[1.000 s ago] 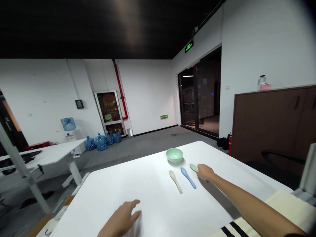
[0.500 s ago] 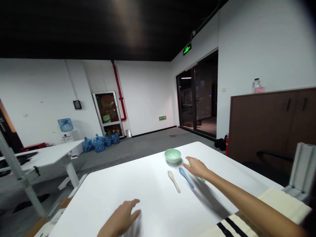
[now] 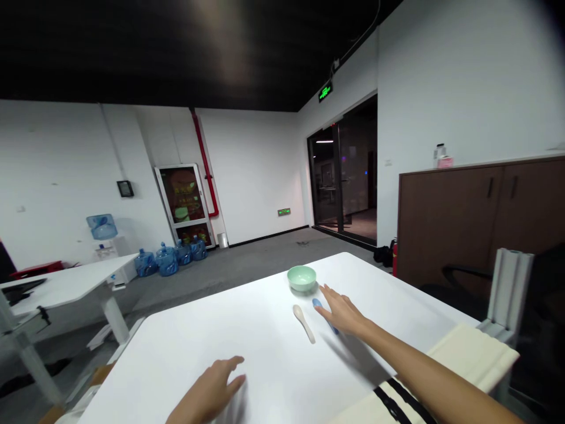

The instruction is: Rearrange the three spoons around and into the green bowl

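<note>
My right hand hovers over a blue spoon, its fingers stretched out and the thumb apart; it holds nothing that I can see. Most of the blue spoon is hidden beneath the hand, with only its bowl end and handle tip showing. To the left lies a beige spoon, flat on the white table. Just beyond the fingertips stands a light green bowl, upright. My left hand is open over the near left part of the table, apart from every object, thumb and forefinger spread.
A cream cloth with black stripes lies at the near right. Beside it rises a metal profile post. Past the table are a brown cabinet, blue water bottles on the floor and another white desk.
My right hand has shifted left, from beside the blue spoon to above it. A green piece that showed under that hand is now hidden. The view has turned slightly right; my left hand stays open.
</note>
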{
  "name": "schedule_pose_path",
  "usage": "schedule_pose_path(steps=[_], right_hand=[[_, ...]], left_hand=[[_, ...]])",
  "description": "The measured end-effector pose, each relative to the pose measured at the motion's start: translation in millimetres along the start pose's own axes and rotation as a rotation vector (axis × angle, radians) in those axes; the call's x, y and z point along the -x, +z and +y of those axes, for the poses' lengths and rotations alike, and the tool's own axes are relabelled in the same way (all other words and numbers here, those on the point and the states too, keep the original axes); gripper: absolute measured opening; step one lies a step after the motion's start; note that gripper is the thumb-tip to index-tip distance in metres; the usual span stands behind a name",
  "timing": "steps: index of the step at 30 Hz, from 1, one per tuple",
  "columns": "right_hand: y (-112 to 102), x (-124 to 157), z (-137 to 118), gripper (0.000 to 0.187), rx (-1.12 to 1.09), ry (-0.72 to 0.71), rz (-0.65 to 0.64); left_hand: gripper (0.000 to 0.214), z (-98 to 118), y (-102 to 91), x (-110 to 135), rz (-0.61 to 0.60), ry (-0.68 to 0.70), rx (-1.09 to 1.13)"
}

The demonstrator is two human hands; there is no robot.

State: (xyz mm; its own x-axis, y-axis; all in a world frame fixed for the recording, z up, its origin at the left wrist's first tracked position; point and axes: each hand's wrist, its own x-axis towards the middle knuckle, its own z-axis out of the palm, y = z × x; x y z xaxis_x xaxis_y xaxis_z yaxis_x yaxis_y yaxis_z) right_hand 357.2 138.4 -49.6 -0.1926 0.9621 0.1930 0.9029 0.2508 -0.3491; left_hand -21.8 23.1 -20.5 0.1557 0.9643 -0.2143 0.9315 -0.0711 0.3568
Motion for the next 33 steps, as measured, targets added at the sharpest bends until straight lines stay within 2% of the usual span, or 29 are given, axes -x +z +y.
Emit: schedule_pose_path(steps=[20,33], right_hand=[[-2.0,-17.0,14.7,0.074,-0.015,0.007,-0.029],[-5.8,-14.4,15.6,0.065,-0.017,0.004,0.001]], left_hand=[[0.056,6.8,-5.6,-3.3,0.008,-0.011,-0.047],[0.055,5.3,-3.4,-6.6,0.012,-0.010,-0.035]])
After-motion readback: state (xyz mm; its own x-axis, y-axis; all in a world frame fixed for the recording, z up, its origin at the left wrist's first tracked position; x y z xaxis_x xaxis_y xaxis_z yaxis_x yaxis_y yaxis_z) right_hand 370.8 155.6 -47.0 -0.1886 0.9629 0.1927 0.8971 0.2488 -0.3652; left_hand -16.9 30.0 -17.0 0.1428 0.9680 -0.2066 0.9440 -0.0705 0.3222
